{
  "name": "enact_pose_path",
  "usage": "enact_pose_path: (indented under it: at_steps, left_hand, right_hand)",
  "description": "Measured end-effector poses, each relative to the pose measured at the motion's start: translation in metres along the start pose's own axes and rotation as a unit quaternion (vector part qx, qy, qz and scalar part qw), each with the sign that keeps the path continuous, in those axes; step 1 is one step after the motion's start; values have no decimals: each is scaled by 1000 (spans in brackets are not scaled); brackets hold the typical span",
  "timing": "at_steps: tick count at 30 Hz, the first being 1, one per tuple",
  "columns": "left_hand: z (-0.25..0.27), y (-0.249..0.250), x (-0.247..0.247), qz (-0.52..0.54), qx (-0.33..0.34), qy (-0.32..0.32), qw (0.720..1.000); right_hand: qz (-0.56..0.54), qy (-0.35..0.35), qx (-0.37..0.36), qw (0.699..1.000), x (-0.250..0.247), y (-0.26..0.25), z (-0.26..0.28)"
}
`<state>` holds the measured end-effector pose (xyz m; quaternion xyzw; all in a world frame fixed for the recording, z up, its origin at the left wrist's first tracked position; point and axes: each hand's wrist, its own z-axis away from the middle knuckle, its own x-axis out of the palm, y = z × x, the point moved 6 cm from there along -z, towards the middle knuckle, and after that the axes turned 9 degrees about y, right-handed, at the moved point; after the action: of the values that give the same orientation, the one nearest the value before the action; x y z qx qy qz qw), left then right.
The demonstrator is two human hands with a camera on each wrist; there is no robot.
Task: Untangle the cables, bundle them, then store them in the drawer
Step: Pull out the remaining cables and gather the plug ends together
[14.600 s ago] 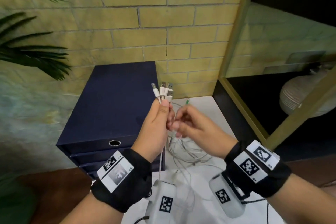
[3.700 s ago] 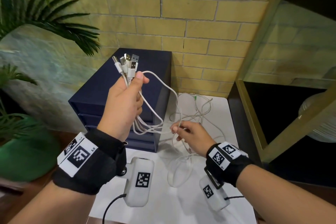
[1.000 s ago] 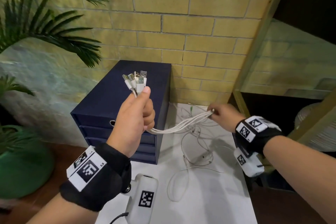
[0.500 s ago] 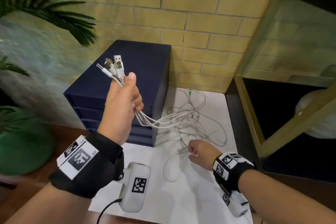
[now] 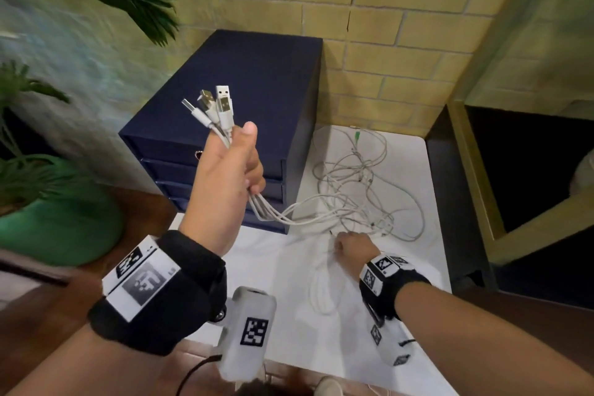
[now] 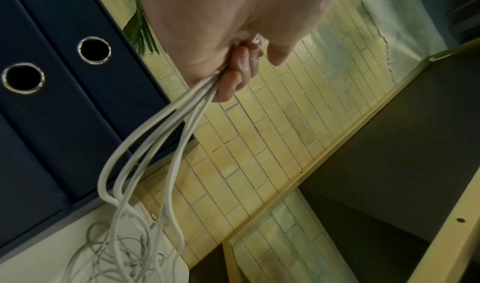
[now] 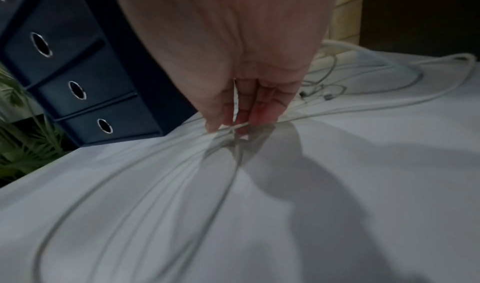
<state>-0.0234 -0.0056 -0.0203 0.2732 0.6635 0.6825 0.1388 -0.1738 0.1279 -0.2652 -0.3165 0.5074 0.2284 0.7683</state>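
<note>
Cables [image 5: 360, 199] on table [image 5: 289, 283], right of drawers [image 5: 257, 80].

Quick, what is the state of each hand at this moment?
Left hand: raised, fingers curled round the white cables just below their USB plugs.
Right hand: down at the white table, fingertips pinching a cable strand.

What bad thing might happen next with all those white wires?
The left hand grips only the plug ends, while the rest of the cables lie in a loose tangle on the white table. Pulling hard may tighten knots. The right hand pinches a strand down at the table, so a tug might snag other loops. The drawer unit looks shut, and both hands are busy.
</note>
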Motion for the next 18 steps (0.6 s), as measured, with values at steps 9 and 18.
enact_pose_path:
  at_steps: [9, 18]
  left_hand:
    - [0, -10, -9, -8, -3, -6, 1000]
    - [4, -21, -7, -6, -16, -19, 1000]
  right_hand:
    - [-51, -29, 78, 995, 7, 12, -4]
    - [33, -18, 65, 997, 19, 2, 8]
